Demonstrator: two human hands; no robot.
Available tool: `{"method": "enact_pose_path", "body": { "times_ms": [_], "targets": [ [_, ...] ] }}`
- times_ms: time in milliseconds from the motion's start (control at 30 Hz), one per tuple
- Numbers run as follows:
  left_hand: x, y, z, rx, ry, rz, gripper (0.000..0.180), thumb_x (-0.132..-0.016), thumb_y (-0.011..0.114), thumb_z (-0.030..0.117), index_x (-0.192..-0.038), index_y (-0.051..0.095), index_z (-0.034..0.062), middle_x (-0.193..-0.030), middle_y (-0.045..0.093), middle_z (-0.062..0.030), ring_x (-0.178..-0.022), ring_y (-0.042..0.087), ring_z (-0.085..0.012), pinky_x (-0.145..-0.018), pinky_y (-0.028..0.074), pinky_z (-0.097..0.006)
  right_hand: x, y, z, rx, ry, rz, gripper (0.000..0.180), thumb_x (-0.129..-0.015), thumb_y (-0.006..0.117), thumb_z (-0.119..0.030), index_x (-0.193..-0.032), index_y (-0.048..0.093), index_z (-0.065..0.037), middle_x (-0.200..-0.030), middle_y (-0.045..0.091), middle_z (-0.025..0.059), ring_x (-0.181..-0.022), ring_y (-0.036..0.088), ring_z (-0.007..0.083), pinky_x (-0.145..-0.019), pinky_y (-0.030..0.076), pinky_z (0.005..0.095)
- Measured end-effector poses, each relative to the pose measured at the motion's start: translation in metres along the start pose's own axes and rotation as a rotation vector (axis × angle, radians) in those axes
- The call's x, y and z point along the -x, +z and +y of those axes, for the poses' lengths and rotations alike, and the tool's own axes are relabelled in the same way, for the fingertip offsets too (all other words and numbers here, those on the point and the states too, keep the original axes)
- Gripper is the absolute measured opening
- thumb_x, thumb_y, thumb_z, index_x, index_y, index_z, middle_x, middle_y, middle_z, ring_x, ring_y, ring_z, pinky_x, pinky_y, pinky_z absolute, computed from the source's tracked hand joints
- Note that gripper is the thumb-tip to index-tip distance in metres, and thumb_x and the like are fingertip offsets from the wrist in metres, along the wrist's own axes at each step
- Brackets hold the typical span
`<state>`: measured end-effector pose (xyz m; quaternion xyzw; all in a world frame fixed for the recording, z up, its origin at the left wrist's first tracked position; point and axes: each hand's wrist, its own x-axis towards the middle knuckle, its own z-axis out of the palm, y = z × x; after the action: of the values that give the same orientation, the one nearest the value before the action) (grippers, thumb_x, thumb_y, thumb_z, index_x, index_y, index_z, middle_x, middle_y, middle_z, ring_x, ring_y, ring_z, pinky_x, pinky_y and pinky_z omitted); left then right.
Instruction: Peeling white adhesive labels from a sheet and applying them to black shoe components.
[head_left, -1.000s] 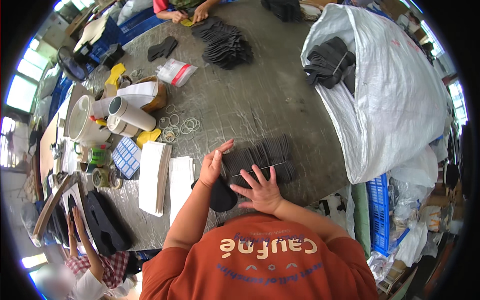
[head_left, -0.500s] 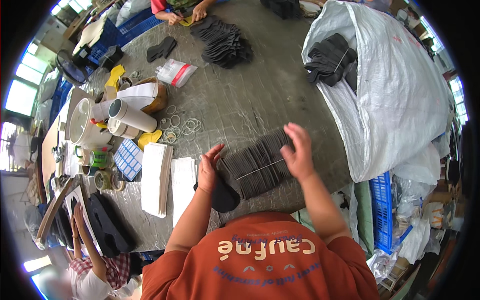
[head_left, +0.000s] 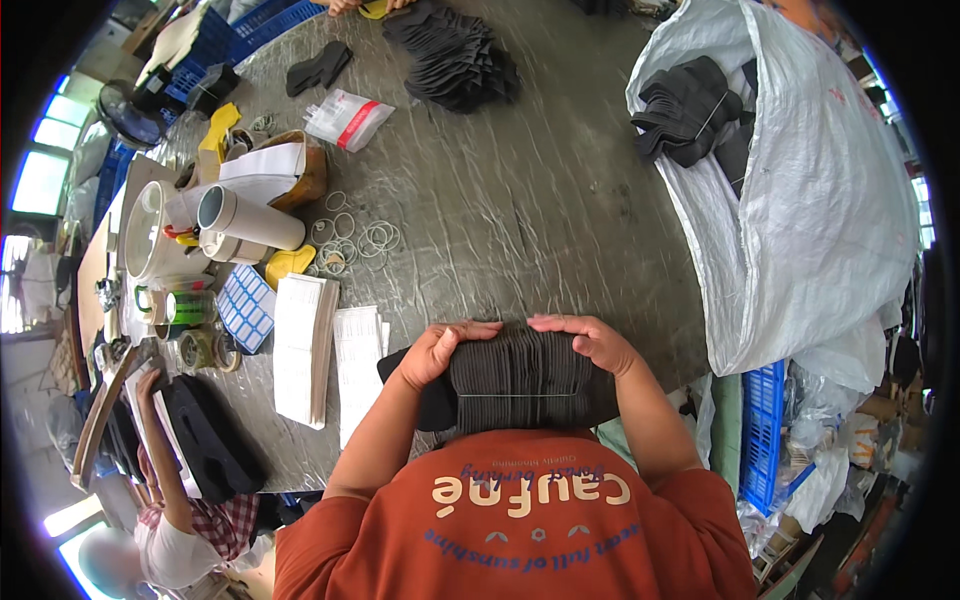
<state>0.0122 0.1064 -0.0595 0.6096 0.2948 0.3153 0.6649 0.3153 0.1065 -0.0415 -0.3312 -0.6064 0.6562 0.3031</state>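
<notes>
A thick bundle of dark grey insoles (head_left: 525,378) stands on edge at the table's near side, close against my shirt. A thin pale elastic band runs across it. My left hand (head_left: 440,347) rests along the bundle's far left edge, fingers stretched out and pointing inward. On the far right edge lies my right hand (head_left: 592,340), its fingers likewise straight and together. The fingertips of both hands almost meet. A flat black insole (head_left: 432,400) sticks out at the bundle's left end, partly under my left forearm.
Stacked paper slips (head_left: 302,350), loose elastic bands (head_left: 378,238) and a white cup (head_left: 250,220) are at the left. A white woven sack (head_left: 820,210) with banded insoles (head_left: 690,110) stands right. More insoles (head_left: 455,60) lie at the back. A person's arm (head_left: 165,440) is at lower left.
Both hands have moved onto the far edge of the bundle. The bundle has turned straighter and come nearer my body. The whole view has shifted slightly.
</notes>
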Motion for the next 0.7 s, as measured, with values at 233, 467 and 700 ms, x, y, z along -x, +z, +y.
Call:
{"method": "enact_pose_path", "body": {
  "times_ms": [233,467,700],
  "targets": [
    [0.006,0.013,0.016,-0.117,0.047,0.012,0.073,-0.096,0.028,0.058,-0.118,0.06,-0.004,-0.131,0.054,-0.0206,-0.127,0.045,-0.0346,-0.111,0.023,-0.043,0.007,-0.005,0.004,-0.064,0.097,-0.134,0.081,-0.08,0.051,-0.071,-0.123,0.058,-0.002,-0.13,0.056,0.0137,-0.132,0.039,0.0294,-0.111,0.026,0.0435],
    [0.054,0.023,-0.002,0.204,-0.135,0.877,0.066,-0.099,0.027,0.053,-0.133,0.043,-0.0015,-0.135,0.048,-0.016,-0.124,0.046,-0.0275,-0.103,0.036,-0.04,0.072,0.029,0.015,-0.067,0.171,0.634,0.08,-0.086,0.055,-0.057,-0.14,0.035,0.0,-0.134,0.047,0.0141,-0.124,0.045,0.0237,-0.103,0.033,0.0351],
    [0.04,0.054,0.016,-0.172,-0.328,0.596,0.059,-0.096,0.051,0.025,-0.143,0.028,-0.0012,-0.135,0.045,-0.0193,-0.125,0.043,-0.0263,-0.106,0.032,-0.034,0.063,0.076,0.026,0.032,0.308,0.551,0.071,-0.079,0.071,-0.02,-0.134,0.033,0.004,-0.129,0.042,0.0157,-0.123,0.041,0.0269,-0.105,0.031,0.0378]
  ]
}}
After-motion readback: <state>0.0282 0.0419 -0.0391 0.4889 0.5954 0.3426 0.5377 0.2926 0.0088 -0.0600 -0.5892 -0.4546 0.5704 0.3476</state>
